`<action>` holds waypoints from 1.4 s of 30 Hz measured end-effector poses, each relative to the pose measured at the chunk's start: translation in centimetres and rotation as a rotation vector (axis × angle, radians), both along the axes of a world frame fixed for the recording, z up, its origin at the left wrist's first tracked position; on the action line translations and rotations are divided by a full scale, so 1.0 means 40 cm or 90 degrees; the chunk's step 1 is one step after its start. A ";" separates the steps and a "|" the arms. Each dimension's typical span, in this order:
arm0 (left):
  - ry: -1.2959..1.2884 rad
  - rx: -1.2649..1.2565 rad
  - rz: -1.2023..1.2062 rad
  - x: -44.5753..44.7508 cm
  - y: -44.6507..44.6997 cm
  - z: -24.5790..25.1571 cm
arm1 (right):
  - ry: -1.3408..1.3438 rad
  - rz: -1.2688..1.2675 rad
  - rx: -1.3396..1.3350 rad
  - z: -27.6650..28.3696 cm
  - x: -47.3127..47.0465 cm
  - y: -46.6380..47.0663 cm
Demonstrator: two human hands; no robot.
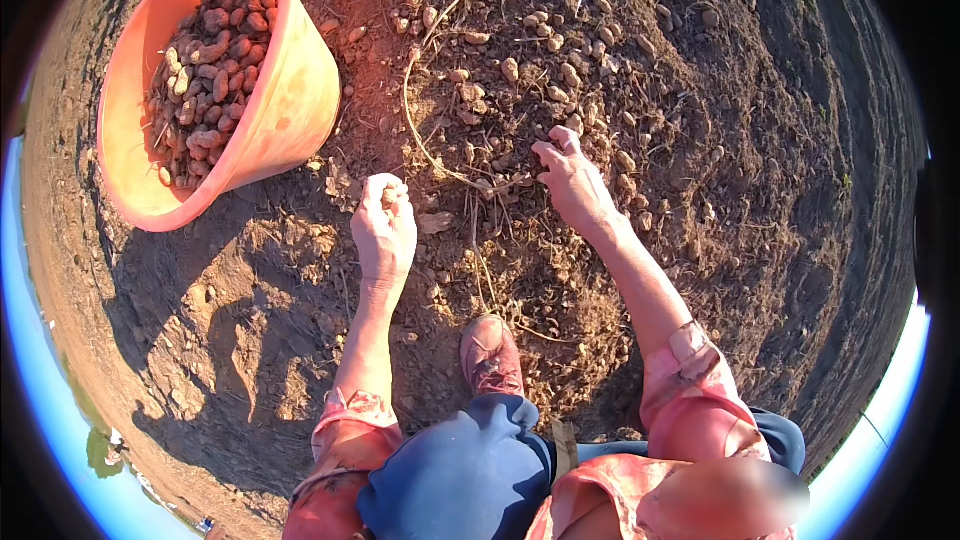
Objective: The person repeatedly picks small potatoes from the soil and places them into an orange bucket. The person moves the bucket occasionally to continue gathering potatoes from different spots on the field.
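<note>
Near the middle of the view, my left hand (385,229) is closed around one or more unshelled peanuts (390,197), just right of the bucket. My right hand (574,180) reaches down to the soil with its fingers spread and bent, close beside peanuts lying on the ground (575,124); nothing shows in its grasp, though its fingertips are partly hidden against the dirt. An orange plastic bucket (311,90) at the upper left leans with its mouth towards the left and holds a heap of peanuts in their shells (217,82).
Many unshelled peanuts (510,69) lie scattered over the loose soil ahead and to the right. A dry curved plant stem (409,94) lies between my hands, with thinner stems below it. My brown shoe (491,356) stands on the soil beneath it.
</note>
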State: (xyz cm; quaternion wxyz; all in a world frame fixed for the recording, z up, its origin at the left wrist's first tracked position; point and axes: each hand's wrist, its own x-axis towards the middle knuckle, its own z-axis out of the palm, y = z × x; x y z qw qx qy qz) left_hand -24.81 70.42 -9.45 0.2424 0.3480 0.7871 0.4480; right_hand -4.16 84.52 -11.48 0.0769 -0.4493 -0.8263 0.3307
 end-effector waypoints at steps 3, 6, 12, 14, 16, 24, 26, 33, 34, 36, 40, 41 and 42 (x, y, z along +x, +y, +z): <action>0.008 -0.025 -0.062 -0.011 0.047 0.044 | 0.008 -0.026 -0.013 0.011 -0.002 -0.009; 0.111 0.028 -0.284 0.021 0.141 0.068 | 0.129 -0.185 -0.106 0.056 -0.010 -0.051; 0.115 -0.123 -0.571 0.034 0.198 -0.017 | 0.159 -0.124 -0.043 0.005 -0.034 -0.169; 0.121 -0.177 -0.581 0.006 0.156 -0.015 | 0.100 -0.037 0.037 -0.003 -0.072 -0.171; 0.152 -0.214 -0.585 0.003 0.131 0.000 | 0.123 -0.046 -0.020 -0.004 -0.088 -0.161; 0.234 -0.308 -0.532 0.013 0.101 -0.032 | 0.417 -0.120 -0.485 -0.007 0.006 -0.085; 0.326 -0.298 -0.497 0.006 0.102 -0.022 | 0.595 -0.319 -0.795 0.033 0.017 -0.054; 0.296 -0.179 -0.231 -0.081 0.140 0.013 | 0.266 -0.166 -0.067 0.035 -0.201 0.099; 0.295 -0.254 -0.218 -0.092 0.162 0.033 | 0.170 -0.097 0.036 0.031 -0.235 0.112; 0.273 -0.337 -0.215 -0.103 0.213 0.079 | 0.030 -0.132 0.149 0.037 -0.272 0.120; 0.455 -0.506 -0.283 -0.092 0.297 0.085 | -0.012 -0.114 0.156 -0.008 -0.260 0.183; 0.510 -0.557 -0.291 -0.076 0.315 0.086 | -0.057 -0.015 0.110 -0.025 -0.239 0.202; 0.531 -0.511 -0.304 -0.060 0.324 0.085 | -0.030 0.018 0.085 -0.028 -0.223 0.221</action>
